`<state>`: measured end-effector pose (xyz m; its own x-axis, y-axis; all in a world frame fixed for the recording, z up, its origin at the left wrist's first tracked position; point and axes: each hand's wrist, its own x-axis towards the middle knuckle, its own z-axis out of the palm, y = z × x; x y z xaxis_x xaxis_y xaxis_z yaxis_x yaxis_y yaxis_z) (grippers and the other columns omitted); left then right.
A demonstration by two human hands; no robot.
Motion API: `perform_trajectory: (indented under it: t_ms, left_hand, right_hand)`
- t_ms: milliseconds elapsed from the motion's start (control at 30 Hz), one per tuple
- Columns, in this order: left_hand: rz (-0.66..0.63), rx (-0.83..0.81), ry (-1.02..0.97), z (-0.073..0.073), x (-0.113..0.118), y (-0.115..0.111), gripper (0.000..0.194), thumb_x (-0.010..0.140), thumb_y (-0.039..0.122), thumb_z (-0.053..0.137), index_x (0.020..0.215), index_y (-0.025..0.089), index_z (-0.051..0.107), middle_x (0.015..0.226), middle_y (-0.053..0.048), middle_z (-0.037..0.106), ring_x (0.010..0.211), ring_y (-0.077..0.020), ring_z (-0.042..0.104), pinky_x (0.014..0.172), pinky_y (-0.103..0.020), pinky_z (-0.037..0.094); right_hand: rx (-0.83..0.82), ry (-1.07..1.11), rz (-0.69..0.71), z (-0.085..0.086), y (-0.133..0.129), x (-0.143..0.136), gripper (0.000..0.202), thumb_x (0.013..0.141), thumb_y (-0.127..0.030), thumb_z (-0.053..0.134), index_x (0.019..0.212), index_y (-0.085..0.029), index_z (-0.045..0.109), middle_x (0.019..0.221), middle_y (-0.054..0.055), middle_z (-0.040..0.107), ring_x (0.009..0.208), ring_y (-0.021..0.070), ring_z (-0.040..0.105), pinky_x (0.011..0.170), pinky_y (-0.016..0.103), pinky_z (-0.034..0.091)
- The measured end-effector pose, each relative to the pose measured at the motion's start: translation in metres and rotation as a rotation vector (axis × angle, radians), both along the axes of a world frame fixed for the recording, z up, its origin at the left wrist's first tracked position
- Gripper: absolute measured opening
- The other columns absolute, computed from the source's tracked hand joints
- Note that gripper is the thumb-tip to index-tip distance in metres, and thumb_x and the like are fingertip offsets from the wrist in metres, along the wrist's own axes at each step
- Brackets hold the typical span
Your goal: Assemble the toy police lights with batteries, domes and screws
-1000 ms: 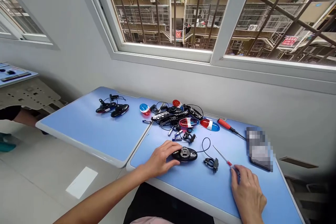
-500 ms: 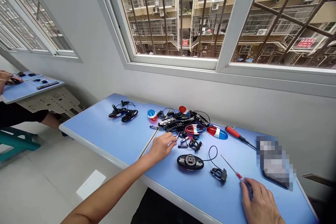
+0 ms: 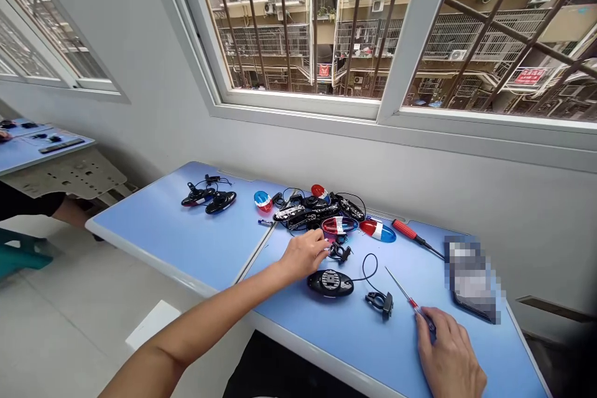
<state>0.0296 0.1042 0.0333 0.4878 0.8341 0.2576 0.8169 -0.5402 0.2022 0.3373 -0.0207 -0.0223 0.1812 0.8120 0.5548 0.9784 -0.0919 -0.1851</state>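
Observation:
My left hand (image 3: pixel 305 254) is closed at the front of the pile of parts, its fingertips beside a small black clamp (image 3: pixel 339 253); what they hold is too small to name. My right hand (image 3: pixel 450 348) is closed round the clear handle of a thin screwdriver (image 3: pixel 414 305), whose tip points up and left. Between the hands, a black oval unit (image 3: pixel 330 283) lies with its round ribbed side up. A cable joins it to a black clamp piece (image 3: pixel 380 303). Red and blue lenses (image 3: pixel 377 230) and black housings (image 3: pixel 308 216) are heaped behind.
A red-handled screwdriver (image 3: pixel 405 229) and a blurred phone-like object (image 3: pixel 473 280) lie to the right. Two black units (image 3: pixel 221 201) sit on the left of the blue table (image 3: pixel 158 233). Another table (image 3: pixel 46 161) with a person's leg beside it is at far left.
My left hand has moved right over the small batteries, which are now hidden. The whole view has shifted slightly. My right hand still holds the screwdriver.

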Motion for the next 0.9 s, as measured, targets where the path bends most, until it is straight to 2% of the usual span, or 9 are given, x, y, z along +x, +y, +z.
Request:
perform_trajectory:
  t_ms: [100, 267, 433, 567, 633, 733, 900]
  left_hand:
    - [-0.035, -0.034, 0.056, 0.007, 0.011, 0.014, 0.017, 0.093, 0.02, 0.055, 0.102, 0.021, 0.07, 0.101, -0.007, 0.063, 0.093, -0.021, 0.06, 0.065, -0.027, 0.045]
    - [-0.123, -0.09, 0.142, 0.014, 0.022, 0.025, 0.021, 0.086, 0.025, 0.067, 0.107, 0.022, 0.069, 0.102, -0.007, 0.063, 0.097, -0.0232, 0.061, 0.069, -0.028, 0.048]
    - [-0.154, -0.103, 0.176, 0.009, 0.036, 0.022, 0.021, 0.09, 0.024, 0.062, 0.11, 0.023, 0.068, 0.103, -0.007, 0.064, 0.098, -0.0229, 0.062, 0.071, -0.028, 0.048]
    - [-0.176, -0.109, 0.183, 0.006, 0.042, 0.021, 0.029, 0.09, 0.027, 0.064, 0.119, 0.025, 0.063, 0.105, -0.006, 0.064, 0.098, -0.0223, 0.063, 0.072, -0.028, 0.049]
    - [-0.148, -0.11, 0.186, 0.008, 0.041, 0.022, 0.029, 0.089, 0.027, 0.065, 0.117, 0.024, 0.064, 0.107, -0.007, 0.065, 0.101, -0.0232, 0.063, 0.074, -0.028, 0.049]
    - [-0.063, -0.122, 0.21, 0.012, 0.039, 0.023, 0.017, 0.089, 0.027, 0.064, 0.103, 0.018, 0.069, 0.105, -0.011, 0.067, 0.1, -0.0253, 0.063, 0.075, -0.03, 0.05]
    - [0.038, -0.19, 0.238, 0.011, 0.045, 0.025, 0.021, 0.084, 0.033, 0.068, 0.088, 0.013, 0.073, 0.092, -0.015, 0.071, 0.085, -0.0282, 0.068, 0.07, -0.033, 0.049]
  right_hand:
    - [-0.011, 0.012, -0.007, 0.001, -0.001, -0.001, 0.041, 0.098, -0.047, 0.032, 0.094, -0.022, 0.064, 0.098, 0.007, 0.07, 0.087, 0.0238, 0.062, 0.065, 0.035, 0.045]
    - [-0.019, 0.022, -0.017, 0.002, -0.002, -0.001, 0.042, 0.099, -0.047, 0.032, 0.094, -0.022, 0.064, 0.098, 0.007, 0.07, 0.086, 0.0231, 0.062, 0.061, 0.033, 0.043]
    - [-0.013, 0.032, -0.003, 0.0, -0.003, -0.001, 0.043, 0.1, -0.048, 0.031, 0.095, -0.021, 0.064, 0.098, 0.007, 0.07, 0.087, 0.0223, 0.061, 0.06, 0.032, 0.04]
    - [-0.021, 0.032, -0.023, 0.001, -0.004, -0.003, 0.043, 0.1, -0.048, 0.031, 0.095, -0.021, 0.065, 0.098, 0.005, 0.07, 0.087, 0.0212, 0.061, 0.057, 0.03, 0.039]
    - [-0.033, 0.04, -0.039, 0.002, -0.004, -0.003, 0.043, 0.1, -0.048, 0.031, 0.095, -0.022, 0.065, 0.098, 0.005, 0.07, 0.086, 0.0204, 0.061, 0.054, 0.029, 0.038]
    - [-0.041, 0.051, -0.047, 0.002, -0.005, -0.004, 0.045, 0.1, -0.049, 0.031, 0.094, -0.022, 0.066, 0.099, 0.005, 0.07, 0.086, 0.0201, 0.062, 0.052, 0.028, 0.036]
    - [-0.04, 0.044, -0.042, 0.003, -0.004, -0.004, 0.048, 0.1, -0.05, 0.029, 0.094, -0.021, 0.066, 0.099, 0.007, 0.07, 0.086, 0.0212, 0.062, 0.054, 0.029, 0.038]
